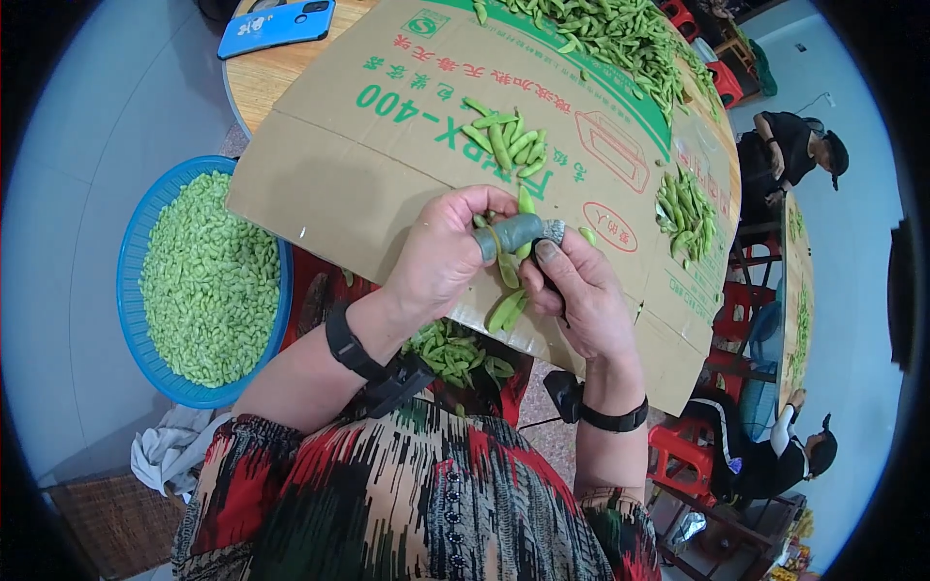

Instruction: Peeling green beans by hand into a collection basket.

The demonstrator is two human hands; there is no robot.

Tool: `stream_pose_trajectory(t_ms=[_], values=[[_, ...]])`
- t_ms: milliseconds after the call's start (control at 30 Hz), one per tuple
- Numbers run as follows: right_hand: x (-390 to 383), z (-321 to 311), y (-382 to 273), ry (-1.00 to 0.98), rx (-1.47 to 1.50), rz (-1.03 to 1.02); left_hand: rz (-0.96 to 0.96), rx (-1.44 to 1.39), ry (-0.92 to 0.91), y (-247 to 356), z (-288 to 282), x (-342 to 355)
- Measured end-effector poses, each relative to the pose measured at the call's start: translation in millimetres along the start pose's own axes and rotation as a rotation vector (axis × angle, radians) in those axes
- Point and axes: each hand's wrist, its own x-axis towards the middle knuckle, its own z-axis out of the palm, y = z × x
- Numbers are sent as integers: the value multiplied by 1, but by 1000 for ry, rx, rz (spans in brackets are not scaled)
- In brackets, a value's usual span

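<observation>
My left hand (448, 250), its thumb in a green sleeve, is closed on a green pod (525, 201) above the cardboard (320, 194). My right hand (581, 295), with a patterned cover on a finger, pinches the same pod beside it. Loose pods (506, 312) lie just below my hands. A small pod pile (504, 137) sits beyond them, another (685, 218) to the right, and a large heap (620, 53) at the far edge. Under the near edge, more green pods or shells (450, 353) show between my forearms.
A blue basket (129, 281) of shelled beans stands at left. A blue phone (274, 29) lies on the wooden table (244, 87). At right, two people (790, 145) (809, 455) are at another table (796, 271), near red stools (668, 450). A white cloth (167, 455) lies lower left.
</observation>
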Motion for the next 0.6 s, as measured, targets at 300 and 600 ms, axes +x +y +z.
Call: stream_pose_trajectory(t_ms=[300, 600], values=[[-3, -1, 3, -17, 147, 34, 92, 216, 19, -4, 1, 2], [-7, -1, 2, 125, -27, -25, -176, -261, -211, -7, -5, 8]])
